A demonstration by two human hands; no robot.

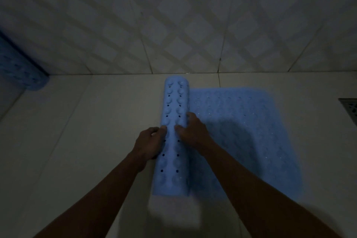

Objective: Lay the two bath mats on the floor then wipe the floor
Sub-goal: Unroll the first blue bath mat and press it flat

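Observation:
A blue rubber bath mat lies partly unrolled on the pale tiled floor, its flat part spreading to the right. Its rolled part stands as a long tube with suction cups and small holes showing. My left hand grips the roll's left side. On the roll's right side rests my right hand, fingers curled over the top. A second blue mat leans rolled at the far left, in the corner by the wall.
A tiled wall with a diamond pattern rises just behind the mat. A metal floor drain sits at the right edge. Bare floor tiles stretch left of the roll. The room is dim.

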